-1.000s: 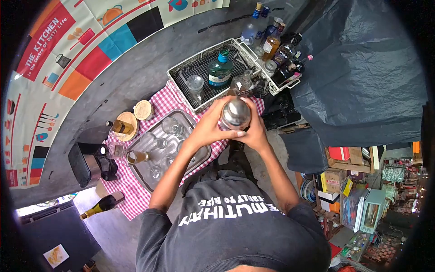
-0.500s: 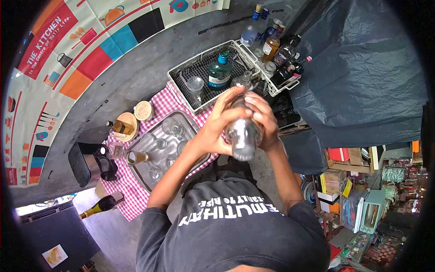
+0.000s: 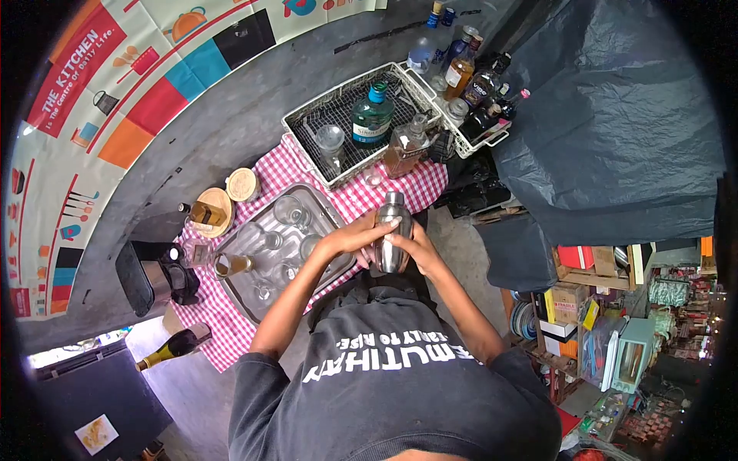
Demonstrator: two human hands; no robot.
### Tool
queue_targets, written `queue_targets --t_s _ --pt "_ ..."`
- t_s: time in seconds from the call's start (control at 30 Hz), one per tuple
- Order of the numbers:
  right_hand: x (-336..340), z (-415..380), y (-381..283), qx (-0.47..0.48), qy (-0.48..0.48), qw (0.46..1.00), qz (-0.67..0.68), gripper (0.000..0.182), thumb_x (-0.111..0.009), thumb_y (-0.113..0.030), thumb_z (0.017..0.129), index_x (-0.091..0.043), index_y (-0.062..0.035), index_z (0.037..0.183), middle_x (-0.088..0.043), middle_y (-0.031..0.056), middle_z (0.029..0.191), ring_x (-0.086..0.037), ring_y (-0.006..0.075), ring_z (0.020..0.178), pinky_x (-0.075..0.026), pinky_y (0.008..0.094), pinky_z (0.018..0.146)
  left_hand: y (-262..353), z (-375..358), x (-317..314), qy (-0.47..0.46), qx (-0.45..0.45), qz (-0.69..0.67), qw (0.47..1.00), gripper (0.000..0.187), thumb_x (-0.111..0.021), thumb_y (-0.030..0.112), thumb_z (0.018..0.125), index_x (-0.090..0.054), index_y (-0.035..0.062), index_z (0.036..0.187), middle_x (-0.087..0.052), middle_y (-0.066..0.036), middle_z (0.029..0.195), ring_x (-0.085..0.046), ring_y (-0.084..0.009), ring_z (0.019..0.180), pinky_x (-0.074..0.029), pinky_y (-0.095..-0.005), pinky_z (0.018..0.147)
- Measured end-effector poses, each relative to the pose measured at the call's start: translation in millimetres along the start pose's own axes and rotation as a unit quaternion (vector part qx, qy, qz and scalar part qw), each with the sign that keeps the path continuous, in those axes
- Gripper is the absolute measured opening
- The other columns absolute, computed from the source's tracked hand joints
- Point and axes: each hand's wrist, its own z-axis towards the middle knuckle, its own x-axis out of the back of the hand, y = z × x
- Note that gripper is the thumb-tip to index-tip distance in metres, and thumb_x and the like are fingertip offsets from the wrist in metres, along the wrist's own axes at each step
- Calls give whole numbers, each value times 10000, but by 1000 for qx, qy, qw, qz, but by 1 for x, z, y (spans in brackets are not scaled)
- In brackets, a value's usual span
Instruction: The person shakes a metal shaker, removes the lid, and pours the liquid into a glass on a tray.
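A steel cocktail shaker (image 3: 393, 250) is held in front of my shirt, fairly upright with its capped end toward the table. My left hand (image 3: 360, 234) wraps it from the left, thumb along its side. From the right, my right hand (image 3: 417, 247) closes around the same shaker. Just beyond it, a small glass (image 3: 373, 177) and a glass jug with brownish liquid (image 3: 404, 150) stand on the red checked cloth (image 3: 430, 180). Left of my hands lies a metal tray (image 3: 327, 201) with several clear glasses, including a stemmed glass (image 3: 290, 211).
A wire basket (image 3: 307, 157) holds a green bottle (image 3: 373, 119) and a glass (image 3: 330, 144). Several liquor bottles (image 3: 460, 73) crowd a rack at the back right. On the left are a bottle on a round board (image 3: 207, 213), a black container (image 3: 146, 276) and a dark green bottle (image 3: 173, 347).
Both hands have brought the shaker down and toward my body from a raised, blurred position. It has turned so its cap now points away from me. The jug is now uncovered.
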Motion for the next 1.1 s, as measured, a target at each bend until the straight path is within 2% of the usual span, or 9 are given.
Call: queue_targets --t_s 0.03,0.13,0.27,0.4,0.53,0.63,0.87,0.97,1.1 --pt "2 1 9 -6 3 1000 -26 601 -699 -373 816 -499 -4 1246 -608 84 1069 -592 160 986 -483 317 850 -16 10 -3 58 13 25 998 886 -375 710 890 -328 -24 1384 -654 -178 975 -675 -211 605 -590 -293 525" --pt "11 4 18 -111 -41 992 36 545 -651 -408 865 -538 -4 1213 -633 76 1028 -617 147 939 -498 301 818 -33 21 0 60 71 56 994 925 -319 774 859 -535 -46 1226 -670 -180 936 -685 -215 646 -588 -298 521" --pt "9 8 20 -145 -23 986 74 540 -634 -494 855 -606 -15 1103 -649 63 929 -635 140 850 -507 287 726 -31 20 -3 121 63 90 987 972 -265 813 837 -646 -50 1068 -682 -183 869 -682 -231 615 -579 -311 520" --pt "14 16 9 -146 -38 984 92 568 -662 -490 841 -582 -6 1128 -637 71 991 -622 138 898 -505 293 765 -17 19 4 147 42 176 972 941 -285 774 873 -611 -77 1109 -682 -209 891 -677 -331 840 -533 -393 781" --pt "5 12 -26 -19 -18 999 47 660 -778 -344 762 -478 -11 1246 -588 80 1115 -587 162 1018 -484 322 866 -14 17 2 209 -33 169 963 779 -426 637 923 -513 -65 1249 -657 -225 1050 -619 -334 1035 -445 -390 930" --pt "5 18 -44 121 -13 992 -26 787 -835 -273 692 -410 -28 1308 -562 77 1145 -570 186 1063 -467 331 911 8 0 0 225 -249 118 935 714 -671 344 873 -363 -28 1399 -486 -200 1362 -454 -260 1277 -338 -356 1059" --pt "-11 8 -108 411 62 856 -308 934 -888 -183 565 -351 -70 1321 -536 159 1204 -557 302 1136 -444 403 971 55 -34 -11 281 -448 185 828 886 -808 356 707 -376 36 1411 -404 -197 1407 -337 -335 1364 -268 -431 1126" --pt "-18 8 -128 567 29 747 -347 708 -807 -157 728 -338 -71 1251 -552 216 1223 -557 417 1147 -457 488 971 60 -42 -12 259 -462 193 826 1033 -852 400 628 -317 65 1445 -284 -204 1482 -231 -340 1420 -224 -452 1149" --pt "-18 13 -140 641 36 674 -364 477 -647 -57 868 -311 -95 1205 -582 211 1169 -603 399 1086 -449 554 985 50 -37 -13 201 -502 113 833 1255 -866 510 528 -199 38 1481 -155 -214 1539 -143 -347 1449 -158 -457 1167"
